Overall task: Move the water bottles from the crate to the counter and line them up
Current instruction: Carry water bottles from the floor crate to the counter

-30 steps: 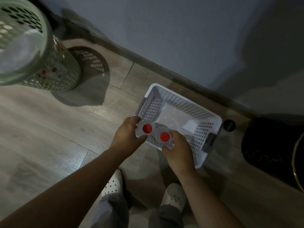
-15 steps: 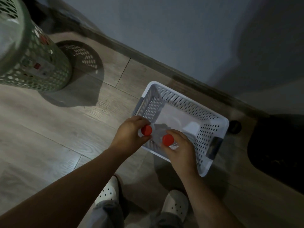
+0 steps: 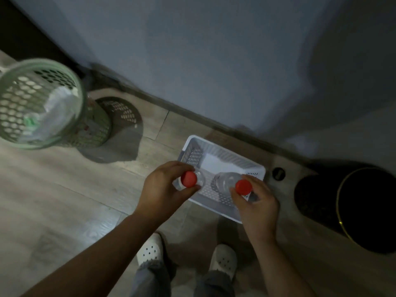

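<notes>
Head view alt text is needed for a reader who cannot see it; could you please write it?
A person's left hand grips one water bottle and the right hand a second bottle, both red-capped, over a white crate on a wooden floor beside a grey wall. A green mesh basket stands to the left, a dark bin to the right.

A green basket [image 3: 94, 133] and a black bin [image 3: 310, 196] stand on the wood floor [image 3: 64, 200].

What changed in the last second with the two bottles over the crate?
The hands drew apart: the left hand carried the left bottle leftward, the right hand the right bottle rightward, so they no longer sit side by side. Nothing was let go; both remain held above the crate.
</notes>
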The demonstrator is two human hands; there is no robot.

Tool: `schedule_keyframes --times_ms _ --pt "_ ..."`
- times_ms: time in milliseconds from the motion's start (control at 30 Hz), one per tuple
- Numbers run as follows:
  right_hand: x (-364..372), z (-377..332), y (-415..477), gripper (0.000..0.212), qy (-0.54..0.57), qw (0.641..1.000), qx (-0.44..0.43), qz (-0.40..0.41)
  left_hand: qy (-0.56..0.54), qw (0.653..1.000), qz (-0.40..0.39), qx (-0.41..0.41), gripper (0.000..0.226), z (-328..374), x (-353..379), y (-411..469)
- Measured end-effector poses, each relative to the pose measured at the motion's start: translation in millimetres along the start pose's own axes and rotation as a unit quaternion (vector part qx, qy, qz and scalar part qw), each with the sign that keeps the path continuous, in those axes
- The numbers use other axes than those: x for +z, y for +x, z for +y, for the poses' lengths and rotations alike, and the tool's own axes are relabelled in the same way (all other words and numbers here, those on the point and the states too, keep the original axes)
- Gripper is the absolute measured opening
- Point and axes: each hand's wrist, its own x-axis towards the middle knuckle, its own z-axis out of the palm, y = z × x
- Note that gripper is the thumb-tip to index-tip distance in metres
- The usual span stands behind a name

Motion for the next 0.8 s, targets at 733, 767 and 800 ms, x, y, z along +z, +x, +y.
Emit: schedule_keyframes --times_ms 733,767,800 --pt "-395.8 -512.7 -48.4 0.025 0.265 0.904 -0.259 0.214 -0.105 0.926 0.257 0.254 0.031 477.7 -402.5 -51.6" --pt "-413.4 -534.0 -54.5 0.022 0.272 0.896 -0.273 0.219 -0.111 0.918 0.270 0.269 0.031 499.7 -419.0 -58.6" --pt "-430.4 -553.7 -60.4 0.021 0.273 0.890 -0.288 0.224 -0.114 0.909 0.284 0.283 0.031 521.3 -434.9 -66.2"
